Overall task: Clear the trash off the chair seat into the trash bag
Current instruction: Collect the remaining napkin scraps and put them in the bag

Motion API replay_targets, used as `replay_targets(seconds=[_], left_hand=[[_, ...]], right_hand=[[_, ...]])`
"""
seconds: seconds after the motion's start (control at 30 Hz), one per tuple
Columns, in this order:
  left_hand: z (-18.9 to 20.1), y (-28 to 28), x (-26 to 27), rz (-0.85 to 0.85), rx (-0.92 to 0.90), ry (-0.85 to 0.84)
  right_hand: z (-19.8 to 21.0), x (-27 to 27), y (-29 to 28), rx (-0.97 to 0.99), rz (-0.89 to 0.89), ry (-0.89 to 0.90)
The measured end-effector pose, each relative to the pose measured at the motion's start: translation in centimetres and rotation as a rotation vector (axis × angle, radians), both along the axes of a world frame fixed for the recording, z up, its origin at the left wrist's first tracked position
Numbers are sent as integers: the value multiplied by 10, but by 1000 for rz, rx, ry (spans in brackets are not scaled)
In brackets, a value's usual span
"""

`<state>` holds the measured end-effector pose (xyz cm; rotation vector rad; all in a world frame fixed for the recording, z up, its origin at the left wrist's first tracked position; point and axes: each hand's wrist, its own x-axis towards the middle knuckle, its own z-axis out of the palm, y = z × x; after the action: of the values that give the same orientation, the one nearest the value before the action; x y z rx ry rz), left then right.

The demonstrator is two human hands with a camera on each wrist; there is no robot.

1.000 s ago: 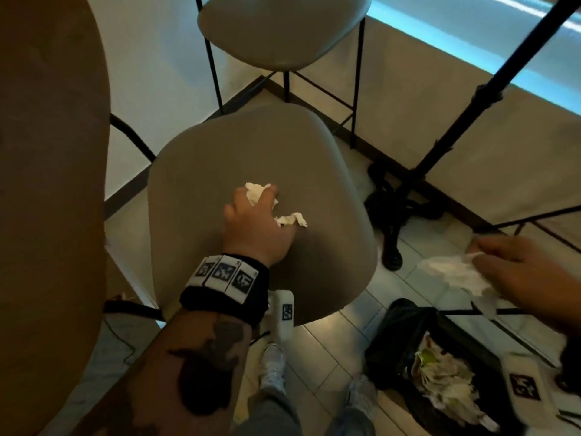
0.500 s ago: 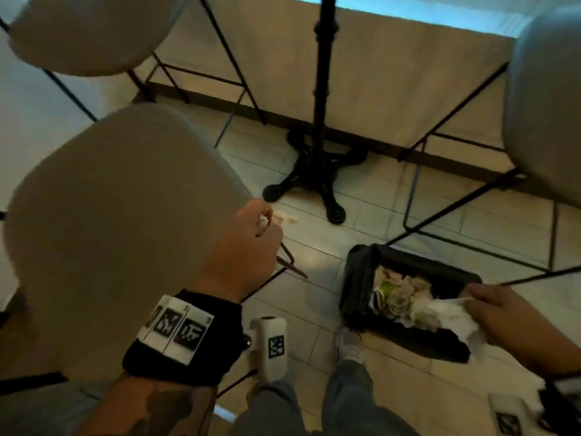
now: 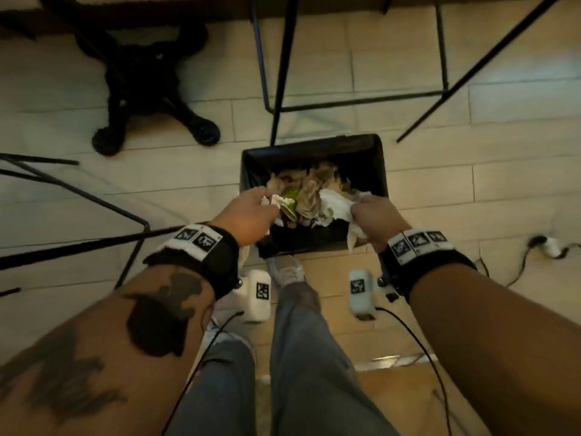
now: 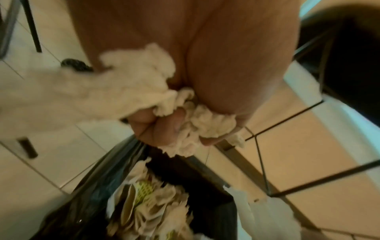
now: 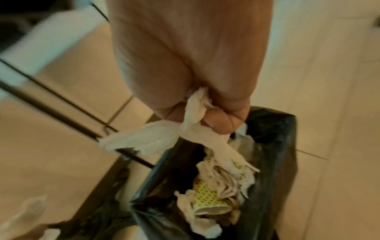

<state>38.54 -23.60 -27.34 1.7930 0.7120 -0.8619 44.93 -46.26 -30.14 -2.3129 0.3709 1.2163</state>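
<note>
Trash here is two wads of white tissue, one in each hand, both held over the open mouth of the trash bag [image 3: 314, 146] at the centre of the head view. The left tissue wad [image 4: 144, 84] is soft, crumpled and ruffled at the edges; the left hand [image 3: 248, 212] has its fingers [image 4: 162, 128] curled tightly round it, with paper bulging out above and below the fist. The right tissue [image 5: 164, 138] is thinner and flatter, twisted where it is held and fanning into limp flaps; the right hand [image 3: 374, 218] pinches it between thumb and curled fingers, and its loose end droops onto the heap inside the bag.

The bag is one black, glossy plastic liner with a roughly rectangular opening, standing on the floor just ahead of the person's shoe. It holds a heap of crumpled beige and white paper [image 3: 311, 196], and one crushed piece with a yellow dotted pattern [image 5: 207, 194].

Each wrist carries one black band [image 3: 204, 262] with white square markers, and a white camera unit [image 3: 259, 294] with a black cable hangs under each.

Pale rectangular floor tiles [image 3: 518, 190] lie all around. Thin black metal chair legs [image 3: 279, 67] cross the upper frame, and one black table base [image 3: 147, 89] with spreading rounded feet sits at the upper left.
</note>
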Motion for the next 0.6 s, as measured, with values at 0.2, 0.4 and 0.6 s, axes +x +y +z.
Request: replay_targets(seconds=[0.2, 0.4, 0.6], left_hand=[[-75, -44, 21, 137, -171, 137], [-86, -48, 27, 305, -298, 256], [-85, -7, 2, 338, -251, 172]], right_hand=[[-72, 7, -25, -26, -285, 126], [-91, 12, -18, 438, -1137, 320], [-75, 1, -19, 317, -1017, 320]])
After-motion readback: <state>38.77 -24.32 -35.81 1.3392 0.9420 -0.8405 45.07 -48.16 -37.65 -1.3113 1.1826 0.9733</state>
